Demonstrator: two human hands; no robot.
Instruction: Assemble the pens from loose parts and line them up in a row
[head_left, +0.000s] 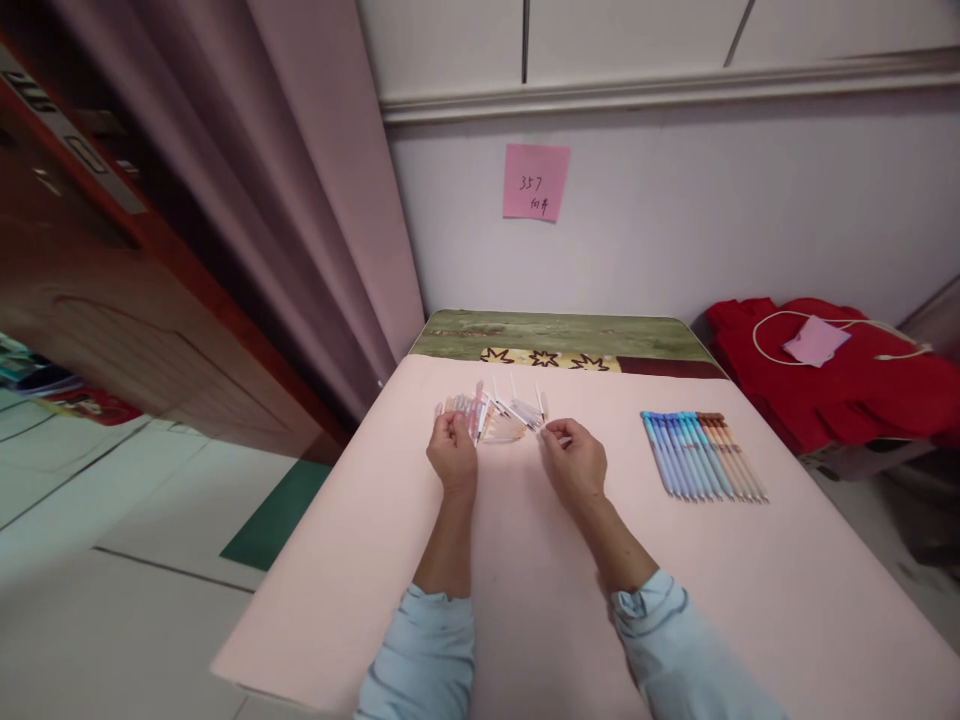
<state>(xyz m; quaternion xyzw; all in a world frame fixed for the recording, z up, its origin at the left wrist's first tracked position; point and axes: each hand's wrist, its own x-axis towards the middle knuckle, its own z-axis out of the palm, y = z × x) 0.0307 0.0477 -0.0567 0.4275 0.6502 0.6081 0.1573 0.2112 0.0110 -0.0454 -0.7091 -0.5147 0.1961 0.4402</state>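
Observation:
A loose pile of thin pen refills and clear pen parts lies on the pink table cover. At the pile's left end, my left hand is closed on a pink-tipped piece. My right hand pinches a thin white refill at the pile's right end. To the right, apart from both hands, a neat row of several blue and brown pens lies side by side.
A green patterned cloth shows at the table's far edge against the wall. A pink sticky note hangs on the wall. Red cloth with a white cord lies at right. A curtain and wooden door stand at left.

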